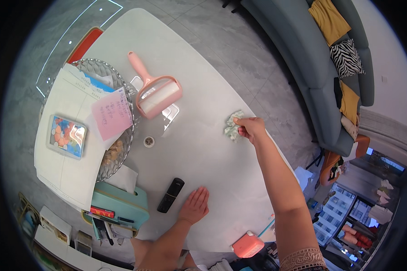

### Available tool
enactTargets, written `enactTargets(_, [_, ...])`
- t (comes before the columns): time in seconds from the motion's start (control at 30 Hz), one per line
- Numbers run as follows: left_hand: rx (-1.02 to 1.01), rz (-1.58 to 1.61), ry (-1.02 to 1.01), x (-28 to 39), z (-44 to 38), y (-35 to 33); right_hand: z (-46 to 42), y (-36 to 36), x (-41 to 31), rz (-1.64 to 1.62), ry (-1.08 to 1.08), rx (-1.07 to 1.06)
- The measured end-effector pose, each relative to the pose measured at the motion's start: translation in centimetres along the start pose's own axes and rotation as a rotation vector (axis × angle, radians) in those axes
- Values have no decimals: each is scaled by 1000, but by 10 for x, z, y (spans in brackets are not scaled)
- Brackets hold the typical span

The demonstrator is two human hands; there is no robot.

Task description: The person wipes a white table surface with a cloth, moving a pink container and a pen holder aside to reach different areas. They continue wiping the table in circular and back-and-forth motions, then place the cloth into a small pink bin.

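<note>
A crumpled pale green-and-white cloth [233, 127] is pinched between the thumb and fingers of my right hand [252, 128]. It lies against the white tabletop [203, 159], close to the long edge on the sofa side. My left hand [194, 205] rests flat on the table with nothing in it, fingers stretched out. Just left of it lies a black remote control [171, 195]. Farther up the table is a pink lint roller [160, 96] with a white roll. A small round white piece [149, 142] sits between the roller and the remote.
Papers [71, 111], a pink note [112, 113] with handwriting and a clear case [66, 137] cover much of a glass bowl [130, 135]. A teal tissue box [122, 200] stands nearby. A coral-coloured box [247, 244] is at the near edge. Beyond the table stands a grey sofa [302, 67].
</note>
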State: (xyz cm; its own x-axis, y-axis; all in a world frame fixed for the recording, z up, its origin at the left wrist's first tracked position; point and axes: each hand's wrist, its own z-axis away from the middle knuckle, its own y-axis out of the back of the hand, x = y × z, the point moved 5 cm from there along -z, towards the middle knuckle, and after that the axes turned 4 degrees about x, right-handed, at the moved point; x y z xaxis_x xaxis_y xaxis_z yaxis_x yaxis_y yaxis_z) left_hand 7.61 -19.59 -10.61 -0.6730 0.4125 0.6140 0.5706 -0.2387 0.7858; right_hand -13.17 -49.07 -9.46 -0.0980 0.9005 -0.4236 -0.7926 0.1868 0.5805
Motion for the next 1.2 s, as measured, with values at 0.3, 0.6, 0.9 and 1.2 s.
enactTargets(0.3, [-3,-11,3,-2,-4,1,-5,-12,-15,119,204,-42])
enactTargets(0.6, [18,-30,-9,1,-5,1,-14,-17,-26,250,426,-9])
enactTargets(0.9, [9,-28,-9,0,-6,4,4,-39,-44,110,339,-11])
enactTargets(1.2, [-7,-35,-8,-1,-4,-1,-5,-30,-34,138,293,-62])
